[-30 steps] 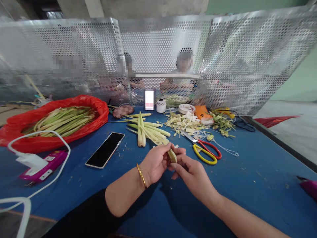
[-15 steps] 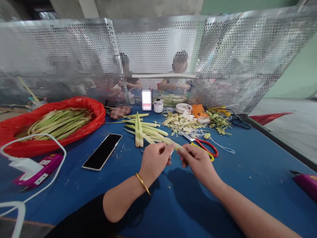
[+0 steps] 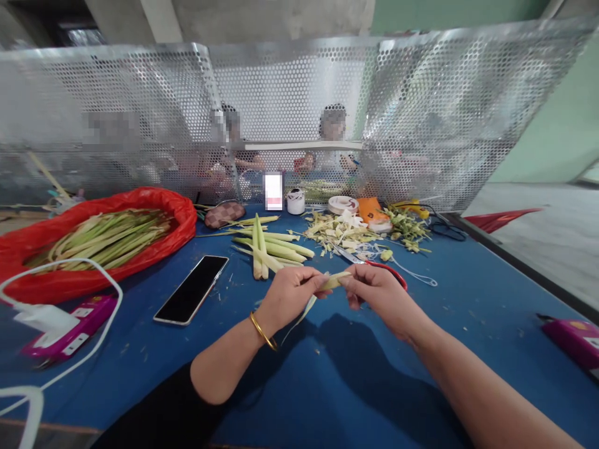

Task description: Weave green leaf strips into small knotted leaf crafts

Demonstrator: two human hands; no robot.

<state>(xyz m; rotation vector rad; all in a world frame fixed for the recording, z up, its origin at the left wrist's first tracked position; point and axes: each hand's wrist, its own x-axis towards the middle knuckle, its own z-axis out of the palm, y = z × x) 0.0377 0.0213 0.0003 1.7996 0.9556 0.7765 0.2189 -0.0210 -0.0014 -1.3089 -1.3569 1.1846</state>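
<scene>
My left hand [image 3: 287, 293] and my right hand [image 3: 379, 292] meet over the blue table [image 3: 355, 374], both pinched on one pale green lemongrass stalk [image 3: 333, 281] held level between them. A thin peeled strip [image 3: 299, 315] hangs down from the stalk under my left hand. My left wrist wears a gold bangle [image 3: 260, 331]. Just beyond my hands lie a few trimmed stalks [image 3: 271, 246] and red-and-yellow scissors [image 3: 384, 268], partly hidden by my right hand.
A red bag of stalks [image 3: 98, 234] lies at the left. A black phone [image 3: 191, 297], a pink power bank with white cable [image 3: 70, 324], a heap of trimmings [image 3: 346, 231], tape rolls [image 3: 294, 201] and a perforated metal screen [image 3: 299, 112] surround the work spot. People sit behind the screen.
My hands drew apart along the stalk, turning it from end-on to level. A thin strip has come away and now hangs under my left hand.
</scene>
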